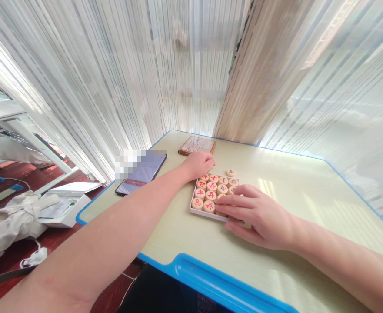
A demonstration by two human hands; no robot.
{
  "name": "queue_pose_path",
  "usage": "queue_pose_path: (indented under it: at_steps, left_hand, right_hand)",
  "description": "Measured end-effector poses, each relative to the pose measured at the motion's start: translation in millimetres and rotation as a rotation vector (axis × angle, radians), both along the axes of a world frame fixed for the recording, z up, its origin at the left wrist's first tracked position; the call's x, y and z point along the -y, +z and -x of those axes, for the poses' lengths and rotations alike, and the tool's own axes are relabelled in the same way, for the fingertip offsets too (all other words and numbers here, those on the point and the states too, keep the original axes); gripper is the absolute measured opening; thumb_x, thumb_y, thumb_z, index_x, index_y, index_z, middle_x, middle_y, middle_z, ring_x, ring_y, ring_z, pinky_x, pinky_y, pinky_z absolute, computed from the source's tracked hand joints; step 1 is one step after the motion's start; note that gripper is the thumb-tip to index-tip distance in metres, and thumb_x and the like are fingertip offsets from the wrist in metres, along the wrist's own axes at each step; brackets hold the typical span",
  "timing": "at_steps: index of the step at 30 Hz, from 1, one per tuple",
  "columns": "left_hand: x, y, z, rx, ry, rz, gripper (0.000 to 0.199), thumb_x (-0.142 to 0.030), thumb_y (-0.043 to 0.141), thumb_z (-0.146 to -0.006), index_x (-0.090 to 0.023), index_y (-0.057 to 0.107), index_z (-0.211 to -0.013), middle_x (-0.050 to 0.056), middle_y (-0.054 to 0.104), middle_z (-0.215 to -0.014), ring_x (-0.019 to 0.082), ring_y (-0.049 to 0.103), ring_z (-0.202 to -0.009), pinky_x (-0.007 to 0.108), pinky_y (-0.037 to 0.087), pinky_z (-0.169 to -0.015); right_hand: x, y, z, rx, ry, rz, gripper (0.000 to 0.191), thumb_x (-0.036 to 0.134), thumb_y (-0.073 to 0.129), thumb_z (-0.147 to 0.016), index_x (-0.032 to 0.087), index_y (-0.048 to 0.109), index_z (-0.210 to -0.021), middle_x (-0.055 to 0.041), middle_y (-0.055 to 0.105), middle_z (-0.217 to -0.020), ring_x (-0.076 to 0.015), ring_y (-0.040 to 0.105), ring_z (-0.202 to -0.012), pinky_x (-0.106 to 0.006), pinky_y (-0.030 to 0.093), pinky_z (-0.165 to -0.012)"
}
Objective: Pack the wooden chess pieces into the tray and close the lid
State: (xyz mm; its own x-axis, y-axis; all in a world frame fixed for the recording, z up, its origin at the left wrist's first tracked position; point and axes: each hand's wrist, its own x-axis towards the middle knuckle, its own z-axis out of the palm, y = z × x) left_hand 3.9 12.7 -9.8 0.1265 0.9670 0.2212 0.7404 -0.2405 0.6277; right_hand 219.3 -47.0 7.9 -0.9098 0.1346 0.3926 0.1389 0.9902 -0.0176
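Observation:
A shallow white box (207, 214) sits on the table, filled with rows of round wooden Chinese chess pieces (211, 186) with red or dark characters. My right hand (256, 217) lies over its right side, fingers apart and stretched across the pieces, covering several of them. Just beyond the box's far left corner is my left hand (199, 164). Its fingers are curled together, and what they hold, if anything, is hidden. One loose chess piece (231, 172) rests on the table behind the box.
A patterned box lid (198, 144) lies at the back of the table (295, 182). To the left is a phone (142, 174). Blue trim (230, 284) edges the table, and striped curtains (129, 65) hang behind it. An open white box (69, 208) stands on the floor.

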Motion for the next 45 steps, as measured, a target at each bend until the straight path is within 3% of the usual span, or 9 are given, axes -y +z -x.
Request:
queue_pose_path:
  at_steps: [8, 20, 35, 45]
  left_hand:
    - [-0.1, 0.6, 0.3, -0.018, -0.014, -0.016, 0.029, -0.022, 0.042, -0.078, -0.015, 0.07, -0.075, 0.002, 0.068, -0.068, 0.015, 0.06, -0.068, 0.027, 0.045, -0.069]
    - [1.6, 2.7, -0.2, -0.034, -0.014, -0.008, 0.03, -0.021, 0.041, -0.079, -0.014, 0.07, -0.076, 0.003, 0.069, -0.071, 0.015, 0.061, -0.069, 0.027, 0.046, -0.071]
    - [0.7, 1.3, 0.0, -0.044, -0.012, -0.021, 0.03, -0.022, 0.041, -0.078, -0.014, 0.07, -0.075, 0.003, 0.069, -0.069, 0.015, 0.061, -0.068, 0.026, 0.046, -0.067]
    - [-0.4, -0.7, 0.5, -0.043, -0.008, -0.02, 0.03, -0.023, 0.041, -0.077, -0.015, 0.069, -0.075, 0.003, 0.069, -0.069, 0.015, 0.061, -0.068, 0.026, 0.046, -0.068]
  right_hand:
    - [4.8, 0.1, 0.5, 0.015, -0.026, -0.11, 0.023, 0.026, 0.051, -0.086, 0.019, 0.068, -0.1, -0.0054, 0.07, -0.104, -0.02, 0.052, -0.087, -0.035, 0.045, -0.077]
    - [5.9, 2.2, 1.9, 0.003, 0.057, -0.108, 0.022, 0.018, 0.049, -0.087, 0.016, 0.066, -0.101, -0.0085, 0.071, -0.093, -0.0196, 0.054, -0.082, -0.034, 0.045, -0.071]
    - [25.1, 5.9, 9.2, 0.107, -0.114, -0.058, 0.022, 0.018, 0.044, -0.089, 0.017, 0.064, -0.08, -0.0065, 0.06, -0.071, -0.0172, 0.047, -0.072, -0.031, 0.039, -0.069]
    - [22.1, 0.9, 7.9, 0.072, -0.106, -0.077, 0.023, 0.018, 0.043, -0.089, 0.016, 0.067, -0.088, -0.0065, 0.061, -0.074, -0.0179, 0.048, -0.074, -0.031, 0.04, -0.07]
